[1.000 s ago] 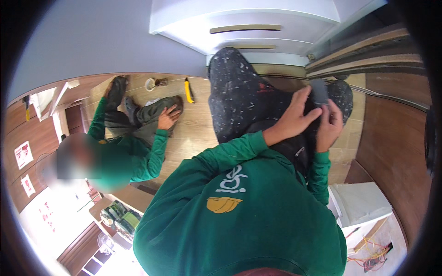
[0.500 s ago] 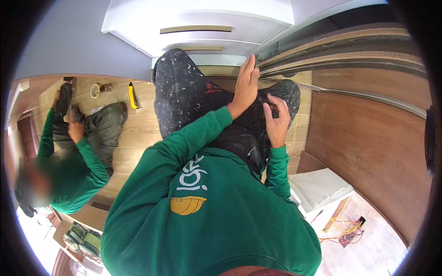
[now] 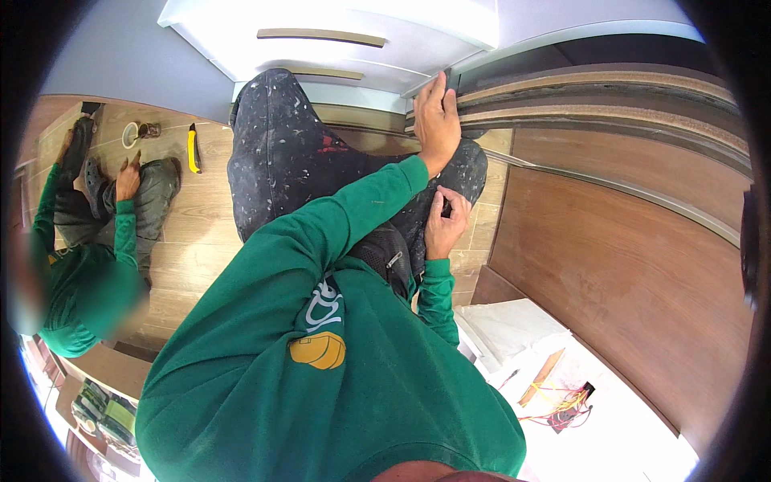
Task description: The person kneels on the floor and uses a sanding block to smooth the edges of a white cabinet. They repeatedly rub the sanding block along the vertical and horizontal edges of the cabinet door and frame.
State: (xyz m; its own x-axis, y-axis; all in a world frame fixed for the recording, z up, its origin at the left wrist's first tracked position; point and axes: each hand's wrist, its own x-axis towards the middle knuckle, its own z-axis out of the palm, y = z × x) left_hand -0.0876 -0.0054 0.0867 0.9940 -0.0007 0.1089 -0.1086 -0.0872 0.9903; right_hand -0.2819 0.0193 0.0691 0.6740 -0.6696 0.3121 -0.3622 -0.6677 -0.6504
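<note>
My left hand (image 3: pixel 438 124) is raised with its fingers stretched out, beside the near ends of two long, dark panels with brown edges (image 3: pixel 594 80). Its fingertips reach close to the corner of a white drawer unit (image 3: pixel 393 60); whether the palm presses on the panels is hard to tell. Over my right thigh hovers or rests my right hand (image 3: pixel 447 225), fingers loosely bent, a gap between thumb and fingers and nothing visible in it. My dark, paint-spotted trousers (image 3: pixel 277 161) fill the space before the drawers.
A yellow utility knife (image 3: pixel 193 149) lies on the wood-look floor (image 3: pixel 197 213), near a round cup (image 3: pixel 130 135). At left sits a co-worker (image 3: pixel 88 273) in green. A metal rail (image 3: pixel 626 186) runs along a brown panel (image 3: pixel 610 249). Loose wires (image 3: pixel 569 408) emerge at lower right.
My view has turned, so most things sit further left. My left hand lies closer against the panel ends. My right hand's fingers are more bent. The co-worker's hand has moved to the knee.
</note>
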